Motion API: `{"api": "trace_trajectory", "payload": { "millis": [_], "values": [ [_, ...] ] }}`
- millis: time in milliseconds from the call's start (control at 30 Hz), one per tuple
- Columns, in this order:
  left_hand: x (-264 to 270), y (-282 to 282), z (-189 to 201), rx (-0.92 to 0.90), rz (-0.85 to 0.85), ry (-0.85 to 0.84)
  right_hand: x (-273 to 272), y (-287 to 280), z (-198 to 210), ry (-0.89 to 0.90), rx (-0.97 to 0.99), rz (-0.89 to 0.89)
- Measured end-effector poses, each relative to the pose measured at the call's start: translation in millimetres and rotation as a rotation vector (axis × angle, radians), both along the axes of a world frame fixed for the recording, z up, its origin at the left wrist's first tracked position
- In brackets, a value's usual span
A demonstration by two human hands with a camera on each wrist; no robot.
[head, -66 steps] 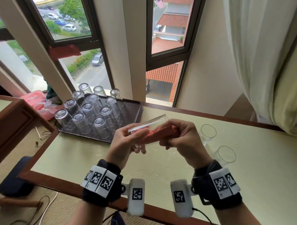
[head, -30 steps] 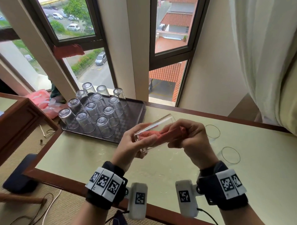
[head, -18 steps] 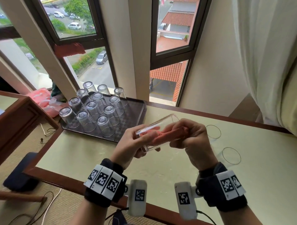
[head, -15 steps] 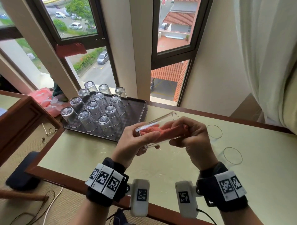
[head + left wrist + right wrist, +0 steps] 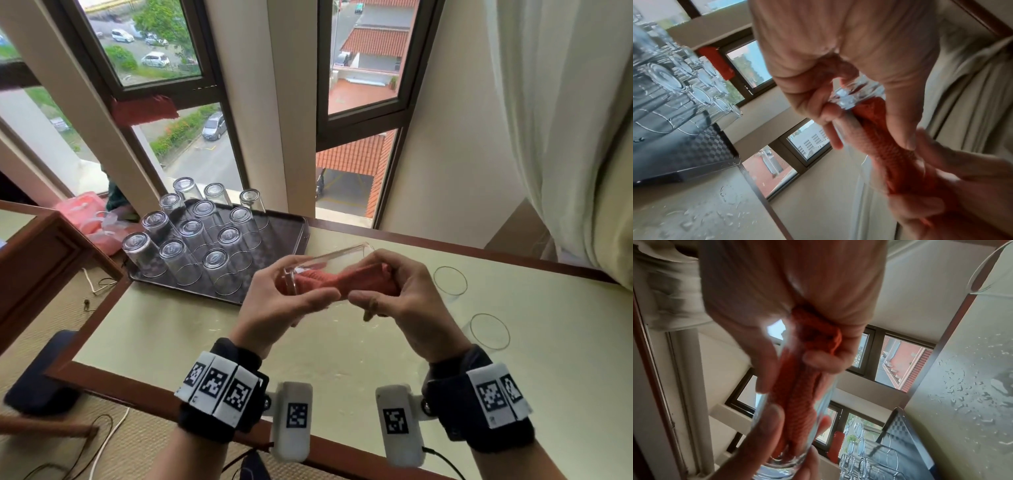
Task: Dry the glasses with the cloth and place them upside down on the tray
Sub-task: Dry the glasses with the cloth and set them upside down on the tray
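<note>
My left hand [image 5: 284, 301] grips a clear glass [image 5: 329, 263] by its base end, held on its side above the table. A red-orange cloth [image 5: 346, 281] is stuffed inside the glass, and my right hand [image 5: 397, 301] grips the cloth's outer end at the glass mouth. The left wrist view has the glass base [image 5: 855, 94] between my fingers and the cloth [image 5: 885, 146] running toward the other hand. In the right wrist view the cloth [image 5: 797, 402] fills the glass [image 5: 785, 456]. A dark tray [image 5: 284, 240] at the back left carries several upside-down glasses [image 5: 191, 240].
Two more glasses [image 5: 450, 281] [image 5: 489, 332] stand mouth-up on the pale green table [image 5: 171, 335] to my right. Water drops dot the tabletop. Windows rise behind the table, a curtain [image 5: 565, 137] hangs at right, and a wooden cabinet [image 5: 41, 260] stands at left.
The glass and cloth stay between both hands above the table; the hands shift slightly around them as the cloth works inside. The tray and standing glasses are unchanged.
</note>
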State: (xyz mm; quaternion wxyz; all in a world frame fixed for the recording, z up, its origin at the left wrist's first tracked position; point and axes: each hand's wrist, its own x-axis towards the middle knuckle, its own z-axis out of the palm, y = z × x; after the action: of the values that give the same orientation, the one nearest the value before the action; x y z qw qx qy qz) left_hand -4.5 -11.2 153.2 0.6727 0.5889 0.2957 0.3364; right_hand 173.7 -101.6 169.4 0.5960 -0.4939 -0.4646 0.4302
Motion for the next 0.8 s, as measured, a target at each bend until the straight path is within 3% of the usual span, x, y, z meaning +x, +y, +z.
{"api": "trace_trajectory", "payload": {
  "millis": [133,233,300,467,533,667,800],
  "values": [
    [4,-6,-7,0.137,-0.017,0.041,6,-1,0,-0.001,-0.069,-0.022],
    [11,-11,-5,-0.082,-0.005,-0.003,4,3,0,0.138,-0.001,-0.062],
    [13,-9,-3,-0.132,-0.009,-0.015,4,5,-3,0.212,0.003,-0.075],
    [7,0,7,0.285,-0.003,0.108,6,3,-3,0.088,-0.095,-0.051],
    [5,2,6,0.362,-0.032,0.172,6,4,-5,0.106,-0.090,-0.078],
    [8,4,10,0.041,-0.109,0.131,-1,3,-6,0.209,0.034,-0.089],
    [5,8,12,0.205,-0.002,0.101,-4,5,-5,0.119,0.003,-0.084]
  ]
}}
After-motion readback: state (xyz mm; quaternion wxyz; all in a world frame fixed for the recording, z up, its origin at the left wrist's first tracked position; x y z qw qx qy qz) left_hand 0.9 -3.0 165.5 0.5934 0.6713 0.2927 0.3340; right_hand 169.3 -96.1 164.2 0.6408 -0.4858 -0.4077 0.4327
